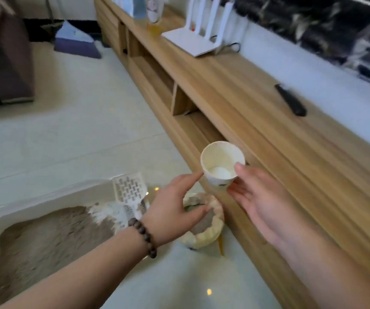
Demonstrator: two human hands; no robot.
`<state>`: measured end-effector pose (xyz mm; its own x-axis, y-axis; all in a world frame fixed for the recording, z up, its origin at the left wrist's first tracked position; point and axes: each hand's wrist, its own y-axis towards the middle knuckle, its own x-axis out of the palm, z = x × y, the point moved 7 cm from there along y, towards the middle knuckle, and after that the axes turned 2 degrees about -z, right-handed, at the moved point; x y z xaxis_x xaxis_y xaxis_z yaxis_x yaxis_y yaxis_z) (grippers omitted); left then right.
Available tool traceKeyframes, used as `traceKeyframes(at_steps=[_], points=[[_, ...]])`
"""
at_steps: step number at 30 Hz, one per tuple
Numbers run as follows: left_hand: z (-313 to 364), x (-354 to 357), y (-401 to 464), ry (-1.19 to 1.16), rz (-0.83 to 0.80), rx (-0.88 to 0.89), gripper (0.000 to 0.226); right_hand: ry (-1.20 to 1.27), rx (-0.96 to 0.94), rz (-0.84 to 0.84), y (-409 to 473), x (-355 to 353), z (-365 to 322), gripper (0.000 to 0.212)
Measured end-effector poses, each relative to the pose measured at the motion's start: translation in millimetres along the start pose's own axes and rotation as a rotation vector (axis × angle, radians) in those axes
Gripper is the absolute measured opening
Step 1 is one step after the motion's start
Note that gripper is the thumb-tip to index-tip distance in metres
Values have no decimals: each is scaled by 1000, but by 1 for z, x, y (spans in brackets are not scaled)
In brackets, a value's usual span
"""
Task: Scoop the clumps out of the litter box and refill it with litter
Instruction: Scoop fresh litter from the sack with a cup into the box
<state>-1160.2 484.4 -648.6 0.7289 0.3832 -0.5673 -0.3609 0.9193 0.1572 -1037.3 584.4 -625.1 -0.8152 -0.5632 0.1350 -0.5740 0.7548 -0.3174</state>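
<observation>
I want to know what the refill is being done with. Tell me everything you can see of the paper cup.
The paper cup is small, white and tapered, with a faint dark mark low on its side. It looks empty, tilted with its mouth toward the camera. The right hand pinches it, thumb on the rim; the left hand touches its other side with a fingertip. It is held above the floor, beside the wooden cabinet.

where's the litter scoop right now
In the head view, lower left of centre: the white slotted scoop lies at the litter box's far corner, just beyond the left hand.
</observation>
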Motion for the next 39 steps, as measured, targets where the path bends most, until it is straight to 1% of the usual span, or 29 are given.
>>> traceKeyframes(at_steps=[2,3,4,6,7,9,11,16,22,28,34,37,39], points=[[32,24,34,29,-76,64,75,67,-28,94,1,-45,-36,23],[44,38,49,59,-123,77,76,86,-30,155,4,-69,-49,23],[52,51,61,95,-171,76,78,92,-20,214,7,-93,-59,31],[58,75,77,171,-265,46,78,102,34,314,10,-133,-69,57],[57,85,80,201,-300,26,77,111,65,344,12,-148,-69,64],[50,99,79,242,-343,-6,74,136,109,375,14,-168,-66,67],[40,107,74,279,-363,-36,71,156,134,396,17,-180,-62,65],[21,109,57,356,-333,-74,65,154,164,426,20,-196,-53,58],[7,106,44,417,-349,-120,63,76,197,481,16,-203,-55,59],[10,95,36,500,-397,-139,64,26,230,491,9,-198,-56,65],[24,69,21,591,-416,-151,60,-66,247,484,-5,-193,-64,64],[38,48,12,643,-413,-152,63,-168,234,510,-22,-191,-71,66],[47,29,1,665,-394,-152,63,-356,184,569,-41,-186,-82,61]])
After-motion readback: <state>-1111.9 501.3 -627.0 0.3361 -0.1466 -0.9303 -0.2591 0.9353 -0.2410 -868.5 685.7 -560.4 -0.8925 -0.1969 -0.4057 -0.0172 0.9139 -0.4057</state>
